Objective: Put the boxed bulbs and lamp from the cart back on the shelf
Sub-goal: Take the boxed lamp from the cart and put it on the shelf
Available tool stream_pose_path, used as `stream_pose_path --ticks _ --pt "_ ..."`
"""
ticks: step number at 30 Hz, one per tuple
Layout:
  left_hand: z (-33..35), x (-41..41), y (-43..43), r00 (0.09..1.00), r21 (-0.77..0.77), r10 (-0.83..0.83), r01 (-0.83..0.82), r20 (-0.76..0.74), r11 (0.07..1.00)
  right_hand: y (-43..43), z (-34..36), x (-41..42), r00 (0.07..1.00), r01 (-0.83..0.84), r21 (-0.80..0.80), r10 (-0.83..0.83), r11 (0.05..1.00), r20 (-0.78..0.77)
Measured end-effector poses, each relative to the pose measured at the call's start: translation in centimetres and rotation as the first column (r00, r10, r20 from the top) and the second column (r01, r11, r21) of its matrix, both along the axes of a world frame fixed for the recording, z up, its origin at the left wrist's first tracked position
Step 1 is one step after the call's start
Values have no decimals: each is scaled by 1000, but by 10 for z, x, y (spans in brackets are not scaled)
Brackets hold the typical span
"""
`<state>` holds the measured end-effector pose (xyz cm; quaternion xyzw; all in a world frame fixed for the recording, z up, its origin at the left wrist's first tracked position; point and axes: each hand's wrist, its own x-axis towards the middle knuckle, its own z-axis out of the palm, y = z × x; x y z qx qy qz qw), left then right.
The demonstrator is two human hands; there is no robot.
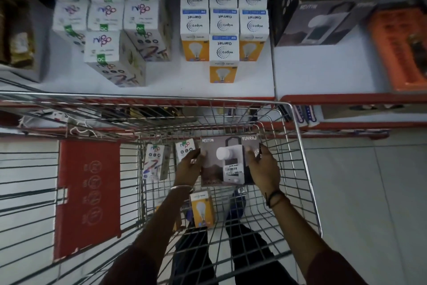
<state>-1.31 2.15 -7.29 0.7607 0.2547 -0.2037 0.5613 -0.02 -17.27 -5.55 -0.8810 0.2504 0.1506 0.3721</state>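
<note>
Head view. Both hands are inside the wire cart (298, 137), clamped on the lamp box (227, 160). The left hand (188, 167) presses its fingers against the box's left edge; the right hand (263, 169) wraps the right edge, thumb on the front face. The grip is a two-sided squeeze on the box. Likely reason: the box is wide and flat-faced, too broad for one hand to span. Whether it rests on the cart floor or is lifted clear cannot be told.

Box: matte grey-brown cardboard, rectangular, printed with a white lamp, with a barcode sticker near its lower front.

Remaining in the cart: two white bulb boxes (154, 162) with coloured print, standing left of the lamp box, one partly hidden behind the left hand; one orange bulb box (202, 209) lying below the lamp box, between the forearms.

The shelf (323, 72) is a smooth white surface with a red front edge. Stock is grouped by brand: white printed boxes in rows at left, orange-and-white bulb boxes (224, 23) in columns at centre, a matching dark lamp box (321, 23) at right. Bare shelf lies just in front of that lamp box, the probable destination.

The cart is a thin steel grid, open mesh, with a red plastic flap (89, 197) at left.
</note>
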Motion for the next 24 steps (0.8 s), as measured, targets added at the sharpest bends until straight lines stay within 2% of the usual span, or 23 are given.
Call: stream_pose_path --ticks 6,16,20,24 --pt "72 -7 4 989 -33 -17 22 147 999 -4 64 -16 987 5 21 -8 1000 159" --pt "192 8 -27 940 -88 -74 109 334 990 -55 180 -13 899 29 21 -35 999 438" --pt "224 16 -61 849 -42 -141 188 510 981 -92 215 0 853 -2 157 -80 988 515" --pt "244 20 -107 808 -141 -137 262 574 955 -123 239 20 756 14 326 -223 945 615"
